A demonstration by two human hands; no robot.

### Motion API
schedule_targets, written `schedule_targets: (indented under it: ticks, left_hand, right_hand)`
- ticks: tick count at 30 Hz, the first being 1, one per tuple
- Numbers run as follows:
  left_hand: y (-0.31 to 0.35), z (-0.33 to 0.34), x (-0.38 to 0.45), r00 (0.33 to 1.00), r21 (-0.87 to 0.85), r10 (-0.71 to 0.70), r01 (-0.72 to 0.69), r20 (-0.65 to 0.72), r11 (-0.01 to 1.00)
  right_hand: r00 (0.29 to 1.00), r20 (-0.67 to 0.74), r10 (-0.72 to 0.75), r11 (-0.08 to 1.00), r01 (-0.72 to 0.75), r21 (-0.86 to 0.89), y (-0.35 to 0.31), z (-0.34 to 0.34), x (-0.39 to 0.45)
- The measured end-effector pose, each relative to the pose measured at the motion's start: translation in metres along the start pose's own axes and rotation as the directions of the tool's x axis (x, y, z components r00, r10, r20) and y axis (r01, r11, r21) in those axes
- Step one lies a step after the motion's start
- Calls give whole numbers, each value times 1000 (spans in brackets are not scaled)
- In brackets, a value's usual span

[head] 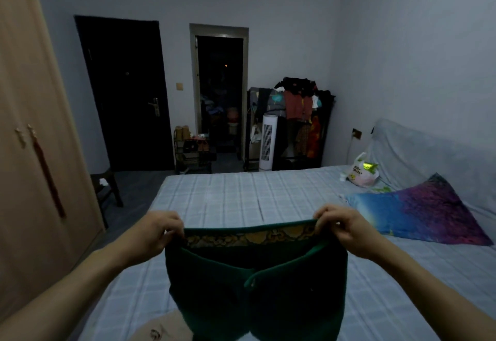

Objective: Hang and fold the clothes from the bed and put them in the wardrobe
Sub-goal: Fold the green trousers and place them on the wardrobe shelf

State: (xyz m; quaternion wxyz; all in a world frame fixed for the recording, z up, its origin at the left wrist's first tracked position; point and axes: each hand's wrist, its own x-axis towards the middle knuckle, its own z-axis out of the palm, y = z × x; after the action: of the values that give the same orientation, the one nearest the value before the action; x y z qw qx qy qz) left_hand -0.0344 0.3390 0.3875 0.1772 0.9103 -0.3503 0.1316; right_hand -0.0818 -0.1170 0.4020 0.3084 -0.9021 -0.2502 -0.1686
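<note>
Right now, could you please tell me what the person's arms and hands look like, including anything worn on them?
Both forearms are bare up to the picture's edge: no sleeves, watch or bracelet. The left hand and right hand wear no gloves; no rings are discernible.

The room is dim, with a cool bluish cast and soft, grainy detail. Straight lines bow outward at the edges, and the doorway (218,93) is nearly black.

Two bare forearms in view, entering from bottom-left and bottom-right. No sleeves visible up to frame edge. Left hand (158,229) and right hand (342,226): bare, no gloves, rings, watch or wristbands seen. Nails short. Lighting dim, finer detail unreadable.
</note>
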Motion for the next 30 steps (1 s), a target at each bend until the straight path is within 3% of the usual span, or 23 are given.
schedule_targets:
  ticks: [3,6,11,15,20,23,27,30]
  left_hand:
    - [-2,0,-5,1000,29,18,-19,20,999]
    - [2,-6,-10,997,12,71,-71,27,997]
    - [-1,-3,-24,958,205,97,-156,269,966]
    - [-4,2,-38,982,104,154,-166,110,981]
    - [5,-9,-38,993,-195,29,-51,-111,979]
    - [9,-22,-38,998,-305,-10,-8,-57,952]
    - [13,-32,-39,998,-242,67,-63,10,968]
    - [13,-34,-40,998,-244,60,-62,-13,968]
  right_hand:
    - [998,53,-25,1000,24,13,-2,2,-4]
    - [987,161,28,995,-13,-94,0,6,-5]
    - [974,205,-93,960,142,-240,9,22,-14]
    - [996,46,-71,986,77,-150,16,23,-18]
    - [989,-136,62,998,-60,23,21,9,-10]
    - [992,-114,58,997,-52,57,19,-3,-8]
    - [999,-49,-21,1000,20,-23,11,-11,-8]
    - [999,-44,-29,999,28,-15,11,-14,-11]
